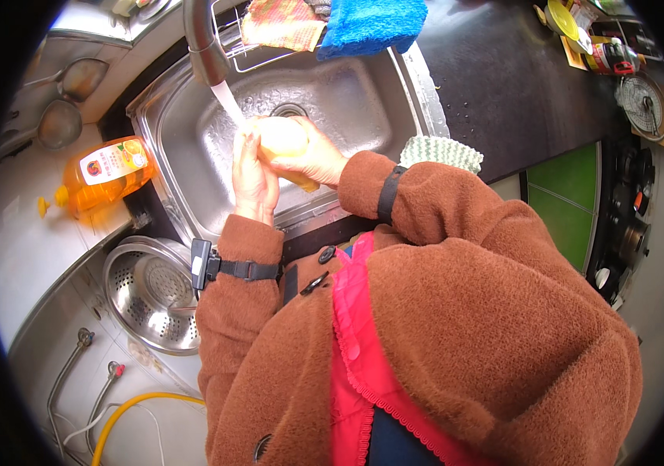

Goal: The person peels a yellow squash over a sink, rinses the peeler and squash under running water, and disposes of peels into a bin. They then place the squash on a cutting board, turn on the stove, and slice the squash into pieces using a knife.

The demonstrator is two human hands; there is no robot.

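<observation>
Over the steel sink (169, 132), both my hands hold a pale yellowish, rounded thing (284, 137) whose kind I cannot make out. It is washed out by bright light. My left hand (254, 175) presses against its left side with fingers pointing up. On the other side my right hand (320, 155) curls round it, the fingers partly hidden. A yellow-orange part (298, 180) shows below, between the palms. Water (229, 103) runs from the faucet (204, 46) onto the hands and the thing. Behind them lies the drain (289, 110).
An orange bottle (107, 175) lies left of the sink. A steel colander (153, 291) sits lower left. Blue (371, 27) and checked cloths (281, 23) hang on a wire rack at the back. A green-white cloth (441, 153) lies at the sink's right edge, by the dark counter (495, 85).
</observation>
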